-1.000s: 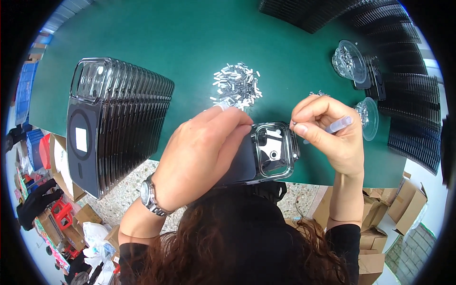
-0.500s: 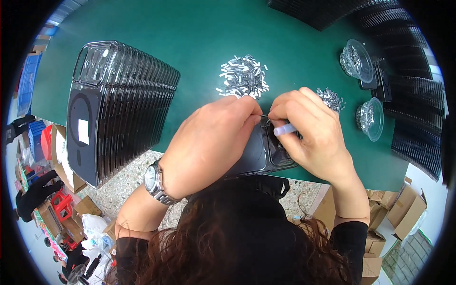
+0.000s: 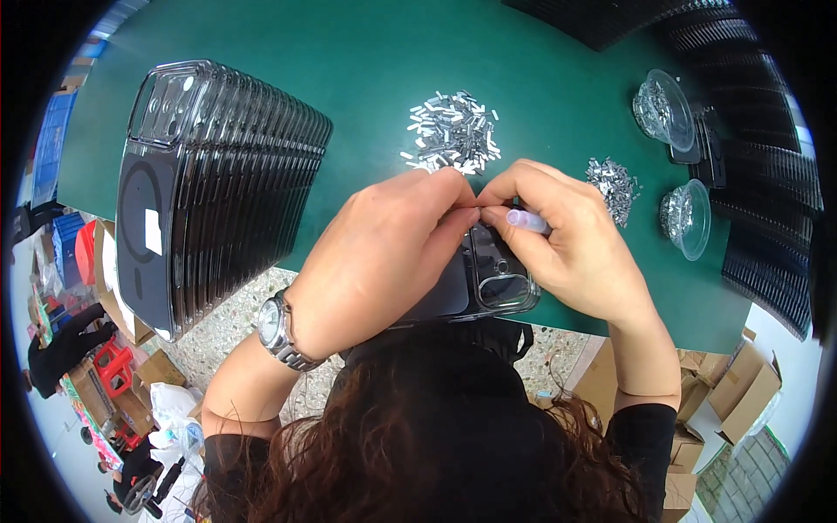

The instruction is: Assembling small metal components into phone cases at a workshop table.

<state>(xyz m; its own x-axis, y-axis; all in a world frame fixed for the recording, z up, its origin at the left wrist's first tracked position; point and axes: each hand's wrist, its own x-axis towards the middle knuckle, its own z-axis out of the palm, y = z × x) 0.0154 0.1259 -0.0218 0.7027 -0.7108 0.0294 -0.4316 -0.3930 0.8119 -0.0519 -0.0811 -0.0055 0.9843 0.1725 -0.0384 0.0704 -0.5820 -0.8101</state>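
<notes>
A clear phone case with a dark back panel point(image 3: 506, 263) lies at the table's near edge, its camera end to the right. My left hand point(image 3: 375, 244), with a metal wristwatch, covers much of it. Its thumb and forefinger pinch at the case's far rim; whatever is between them is too small to make out. My right hand point(image 3: 575, 235) closes around a slim pen-like tool with a pale translucent end point(image 3: 527, 220), while its thumb and forefinger meet the left fingertips. Beyond the hands lies a pile of small white and grey strips point(image 3: 455, 131).
A tall row of nested phone cases point(image 3: 227, 192) stands at left. Small dark metallic pieces point(image 3: 613, 187) are heaped at right, near two clear plastic tubs point(image 3: 685, 218) of similar bits. More stacked cases point(image 3: 763, 209) line the right edge. Cardboard boxes point(image 3: 745, 383) sit below the table.
My right hand's fingertips have shifted left along the case's far rim to meet the left ones. The pen-like tool moved with that hand, and more of the case's camera end shows.
</notes>
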